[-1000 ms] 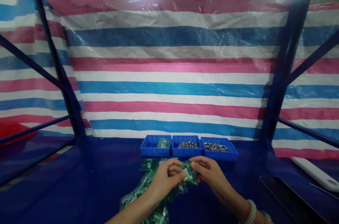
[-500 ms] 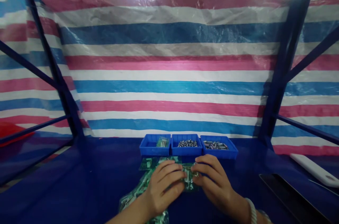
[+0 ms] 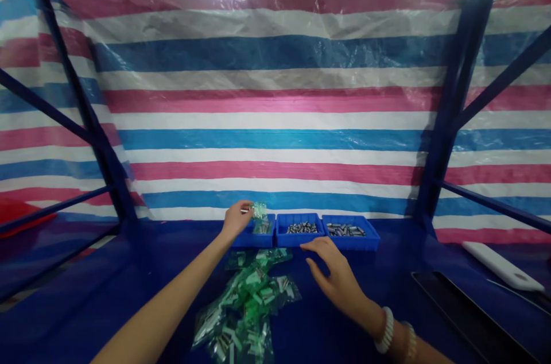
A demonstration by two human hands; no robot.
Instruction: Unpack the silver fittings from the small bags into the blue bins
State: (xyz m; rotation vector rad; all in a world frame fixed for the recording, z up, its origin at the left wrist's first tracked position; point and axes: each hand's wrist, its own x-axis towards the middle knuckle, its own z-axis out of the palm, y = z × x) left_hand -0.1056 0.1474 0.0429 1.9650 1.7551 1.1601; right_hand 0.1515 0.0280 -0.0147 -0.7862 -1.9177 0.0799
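My left hand (image 3: 237, 219) reaches out over the left blue bin (image 3: 241, 240), its fingers pinching a small clear green-tinted plastic bag (image 3: 259, 210). Another small bag with metal parts (image 3: 262, 227) shows inside that bin, just below. My right hand (image 3: 333, 272) hovers above the table in front of the bins, thumb and fingers apart, with nothing in it. Between my arms lies a pile of green-tinted plastic bags (image 3: 249, 295) filled with small metal pieces.
The middle blue bin (image 3: 301, 242) holds small shiny metal parts, and the right blue bin (image 3: 357, 243) holds longer metal cylinders. At the right lie a black flat object (image 3: 456, 306) and a white elongated object (image 3: 501, 266). Blue frame posts (image 3: 447, 123) and a striped sheet (image 3: 275, 140) enclose the table.
My left hand has moved forward and left from the pile to the left bin, carrying a bag. My right hand has let go and opened. More of the bag pile shows.
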